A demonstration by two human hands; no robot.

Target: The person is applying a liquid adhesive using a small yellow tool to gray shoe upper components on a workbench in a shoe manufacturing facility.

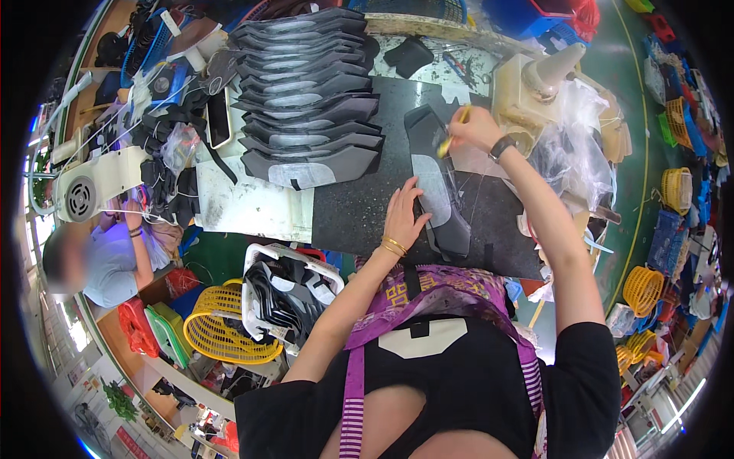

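A dark grey, angled panel (437,187) with a paler grey middle patch lies lengthwise on a black work mat (344,218) in front of me. My left hand (403,216) rests on the panel's left edge, fingers stretched out and slightly spread. At the upper right of the panel, my right hand (475,128) is closed around a small brush (444,147) with a yellow handle; its tip is at or just above the panel's surface. Left of the mat's middle stands a stack of several similar grey panels (310,168), overlapping in a row, each with a pale patch.
A cream container with a cone-shaped top (552,73) and crumpled clear plastic (573,145) stand right of the mat. A phone (219,118) lies left of the stack. Below, a white basket (256,264) holds dark pieces beside a yellow basket (222,325). A co-worker (118,260) sits at the left by a sewing machine (95,183).
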